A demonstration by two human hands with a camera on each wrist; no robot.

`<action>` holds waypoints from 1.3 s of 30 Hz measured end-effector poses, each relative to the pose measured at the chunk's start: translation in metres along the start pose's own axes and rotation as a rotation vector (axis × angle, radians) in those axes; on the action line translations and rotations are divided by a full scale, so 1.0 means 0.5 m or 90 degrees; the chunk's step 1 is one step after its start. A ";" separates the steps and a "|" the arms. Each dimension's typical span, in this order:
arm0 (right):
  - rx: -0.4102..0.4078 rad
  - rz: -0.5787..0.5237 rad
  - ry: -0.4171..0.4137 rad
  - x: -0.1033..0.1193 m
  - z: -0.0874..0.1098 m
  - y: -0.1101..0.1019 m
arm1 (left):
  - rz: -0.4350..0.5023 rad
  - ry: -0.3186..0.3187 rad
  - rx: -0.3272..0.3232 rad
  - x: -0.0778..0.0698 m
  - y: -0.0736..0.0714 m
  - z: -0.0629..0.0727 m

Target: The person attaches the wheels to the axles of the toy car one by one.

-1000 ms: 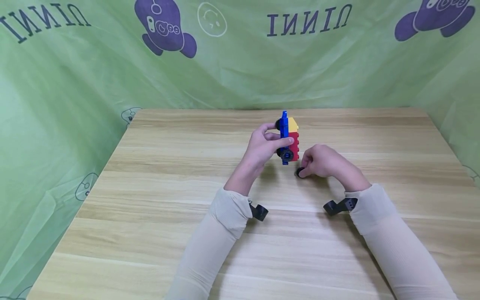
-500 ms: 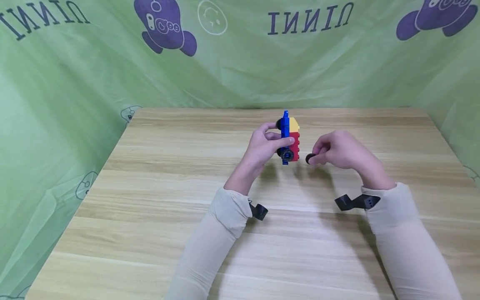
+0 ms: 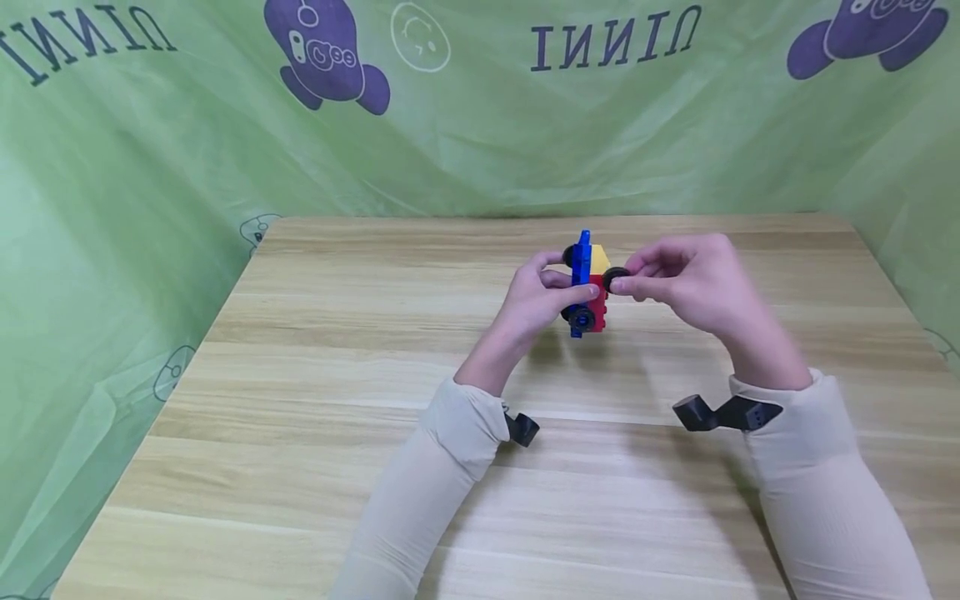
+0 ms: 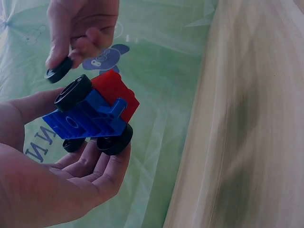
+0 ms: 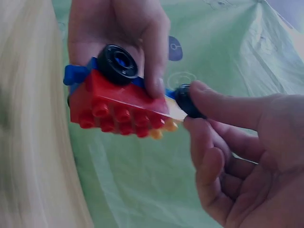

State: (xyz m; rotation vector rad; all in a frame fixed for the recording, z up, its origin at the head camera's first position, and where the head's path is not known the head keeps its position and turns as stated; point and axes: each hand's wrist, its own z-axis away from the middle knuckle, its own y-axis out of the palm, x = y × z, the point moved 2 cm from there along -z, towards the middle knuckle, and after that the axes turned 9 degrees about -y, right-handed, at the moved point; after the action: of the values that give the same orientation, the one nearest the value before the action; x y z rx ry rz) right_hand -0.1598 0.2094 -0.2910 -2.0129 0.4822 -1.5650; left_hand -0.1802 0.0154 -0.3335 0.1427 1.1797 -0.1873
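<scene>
My left hand (image 3: 528, 302) grips a toy car with its thumb on the red body (image 3: 599, 317) and fingers behind. The car is tilted up off the table, with a blue base (image 4: 88, 118) and a yellow sloped brick (image 3: 600, 259). Three black wheels show on the base in the left wrist view, one being the near wheel (image 4: 75, 92). My right hand (image 3: 708, 283) pinches a loose black wheel (image 5: 186, 99) between thumb and fingers, close to the car's yellow end. A small gap separates that wheel from the car in the left wrist view.
The wooden table (image 3: 315, 400) lies beneath both hands. Behind it hangs a green curtain (image 3: 480, 158) with purple figures and lettering. Black wrist cameras sit at both cuffs, the left camera (image 3: 522, 429) and the right camera (image 3: 727, 413).
My right hand has lifted the wheel from the tabletop, moved it up and away from me, and brought it beside the car. The left hand has shifted slightly right with the car.
</scene>
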 end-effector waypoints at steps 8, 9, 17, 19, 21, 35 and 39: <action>-0.085 -0.079 -0.016 0.011 0.003 0.020 | -0.036 0.015 0.014 0.000 0.016 0.006; -0.089 -0.085 -0.016 0.011 0.002 0.022 | -0.041 0.016 0.015 0.000 0.017 0.007; -0.080 -0.076 0.002 0.013 0.005 0.028 | -0.091 0.037 0.012 0.001 0.022 0.008; -0.073 -0.055 0.016 0.014 0.006 0.026 | -0.096 0.036 0.008 0.001 0.023 0.007; -0.063 -0.031 0.036 0.014 0.006 0.024 | -0.097 0.035 0.006 0.001 0.023 0.007; 0.077 -0.008 0.000 0.019 -0.005 0.030 | -0.090 0.083 0.002 0.000 0.016 0.007; 0.072 0.006 0.001 0.021 -0.006 0.032 | -0.079 0.092 -0.002 0.001 0.015 0.008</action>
State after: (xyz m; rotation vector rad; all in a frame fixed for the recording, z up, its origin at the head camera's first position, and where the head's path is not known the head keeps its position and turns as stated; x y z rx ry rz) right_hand -0.1590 0.1900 -0.2923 -1.9220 0.3930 -1.5524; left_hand -0.1746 0.0221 -0.3324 0.0816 1.3345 -0.2886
